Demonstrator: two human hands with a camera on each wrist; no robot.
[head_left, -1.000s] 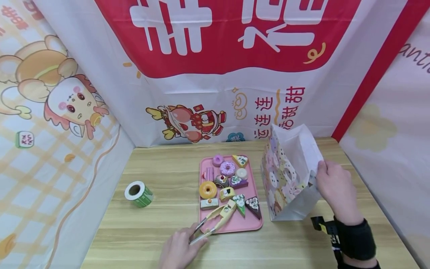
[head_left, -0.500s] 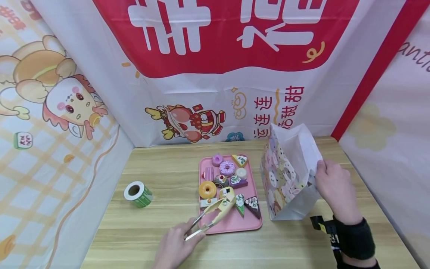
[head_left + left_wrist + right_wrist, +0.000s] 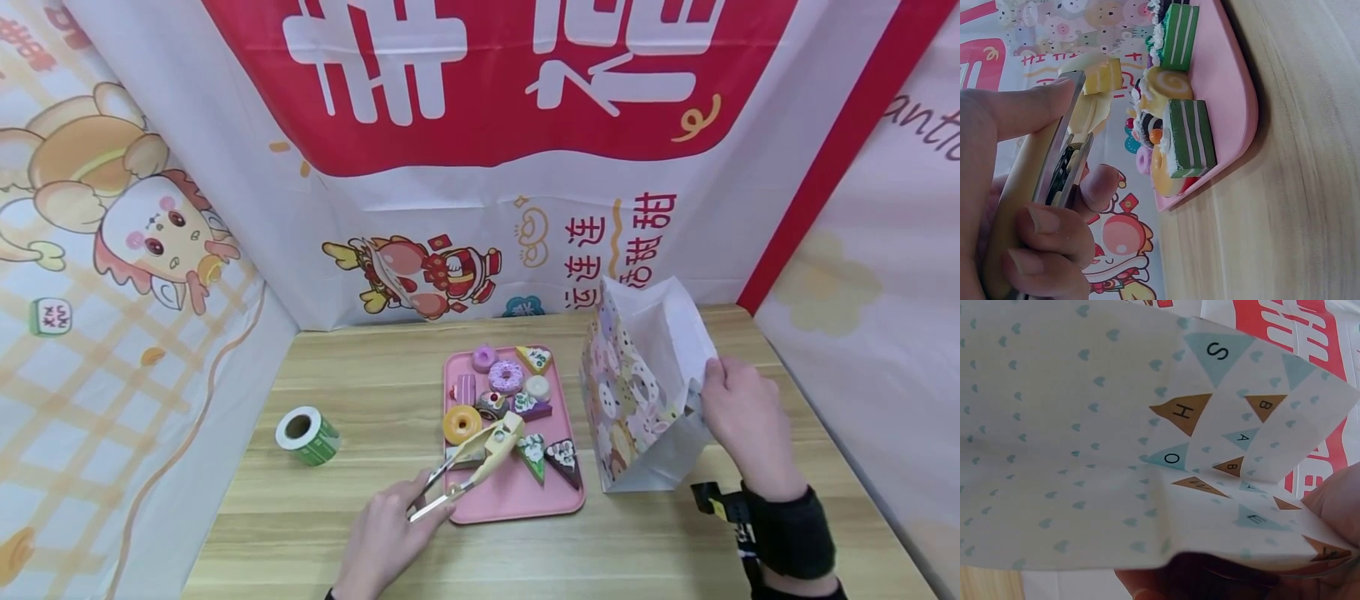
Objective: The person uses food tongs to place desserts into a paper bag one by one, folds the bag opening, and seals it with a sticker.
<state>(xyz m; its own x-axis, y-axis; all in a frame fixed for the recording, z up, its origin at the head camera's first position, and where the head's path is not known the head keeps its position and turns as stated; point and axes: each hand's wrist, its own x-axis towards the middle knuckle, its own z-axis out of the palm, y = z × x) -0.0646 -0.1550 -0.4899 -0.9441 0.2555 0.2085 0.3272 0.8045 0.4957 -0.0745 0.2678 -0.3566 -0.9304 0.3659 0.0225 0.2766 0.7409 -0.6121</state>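
My left hand (image 3: pixel 390 529) grips a pair of pale yellow tongs (image 3: pixel 487 467) with metal edges. Between the tong tips is a yellow toy cake piece (image 3: pixel 1102 76), seen in the left wrist view, held above the pink tray (image 3: pixel 525 504); in the head view the tips mostly hide it. Toy sweets lie on the tray, among them an orange donut (image 3: pixel 461 425), a purple donut (image 3: pixel 506 377) and a green cake slice (image 3: pixel 532 456). My right hand (image 3: pixel 746 417) pinches the rim of an upright, gaping paper bag (image 3: pixel 622 408) right of the tray.
A roll of green-and-white labels (image 3: pixel 307 435) lies on the wooden table (image 3: pixel 360 375) to the left. A printed cloth (image 3: pixel 420 192) hangs behind the table, with more cloth along both sides. A black band (image 3: pixel 791 533) wraps my right wrist.
The tongs have closed on the yellow cake piece and lifted it from its place on the tray. My left hand has shifted slightly leftward. My right hand stays on the bag rim.
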